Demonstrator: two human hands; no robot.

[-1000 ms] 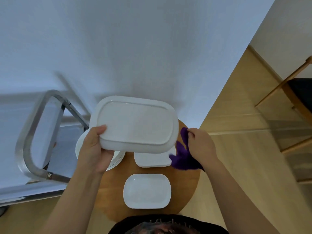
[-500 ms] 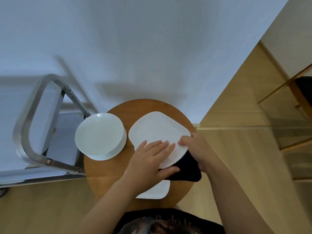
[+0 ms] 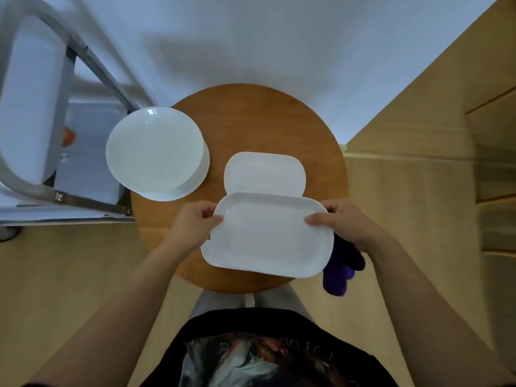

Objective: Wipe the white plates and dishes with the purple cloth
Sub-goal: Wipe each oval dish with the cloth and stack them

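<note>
1. Over the round wooden table, by a white wall with pale wood floor around, a metal frame stands at left.
2. Round plates sit stacked at the table's left edge.
3. Held level above the near edge, the dish overlaps another dish behind it.
4. Left hand pinches its left rim; right hand pinches the right rim, with the cloth hanging beneath.
5. Advice: steady the dish one-handed, then sweep the cloth across its face and rims.

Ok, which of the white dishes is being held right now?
The large rectangular platter, gripped at its short ends by the left hand and right hand. The smaller rectangular dish and round plate stack sit untouched.
</note>
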